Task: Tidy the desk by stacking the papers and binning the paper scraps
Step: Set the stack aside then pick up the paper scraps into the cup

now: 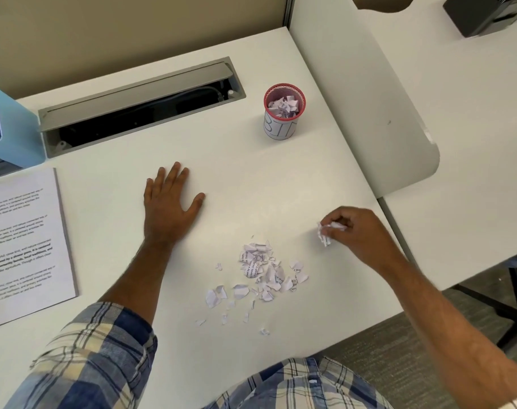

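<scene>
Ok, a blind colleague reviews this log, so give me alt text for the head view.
The right hand pinches paper scraps above a white desk; more scraps lie loose nearby. The left hand rests flat, a red cup marked BIN holds scraps, and printed papers lie at left.

Bright, even overhead light on the white desk (251,178); soft shadows, slight motion blur, wide-angle bending perhaps strongest at edges.

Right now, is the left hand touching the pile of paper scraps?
Apart. The head view shows the left hand flat on the desk, with bare desk between it and the scrap pile.
</scene>
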Tool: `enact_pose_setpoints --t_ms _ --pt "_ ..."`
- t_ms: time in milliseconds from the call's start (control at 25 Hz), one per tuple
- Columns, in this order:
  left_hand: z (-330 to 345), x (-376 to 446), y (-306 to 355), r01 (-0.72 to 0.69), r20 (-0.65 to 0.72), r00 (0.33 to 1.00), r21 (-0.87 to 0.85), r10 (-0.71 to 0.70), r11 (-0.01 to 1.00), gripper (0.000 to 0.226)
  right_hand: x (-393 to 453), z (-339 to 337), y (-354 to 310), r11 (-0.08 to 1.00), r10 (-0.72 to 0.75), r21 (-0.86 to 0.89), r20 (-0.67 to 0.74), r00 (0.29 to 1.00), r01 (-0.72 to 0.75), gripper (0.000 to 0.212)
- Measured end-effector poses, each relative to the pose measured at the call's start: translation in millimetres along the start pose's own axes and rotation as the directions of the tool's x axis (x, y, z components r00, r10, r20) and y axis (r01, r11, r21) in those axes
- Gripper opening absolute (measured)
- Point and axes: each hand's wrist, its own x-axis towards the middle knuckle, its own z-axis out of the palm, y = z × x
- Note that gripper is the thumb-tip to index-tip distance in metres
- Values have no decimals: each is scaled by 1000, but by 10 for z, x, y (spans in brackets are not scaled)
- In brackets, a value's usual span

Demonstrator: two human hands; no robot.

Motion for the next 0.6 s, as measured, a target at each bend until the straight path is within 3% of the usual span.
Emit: enact_pose_setpoints --t_ms 320,480,600 --pt "26 7 -1 -13 -48 999 21 14 1000 69 1278 -302 -988 955 -293 2 -151 944 297 10" --pt "24 16 -2 -15 -47 999 25 16 1000 69 1916 -355 -1287 942 -330 -16 -213 920 334 12" --pt "25 23 -1 -19 -59 998 32 21 999 69 2208 -337 -1421 924 -377 -146 -202 904 353 9"
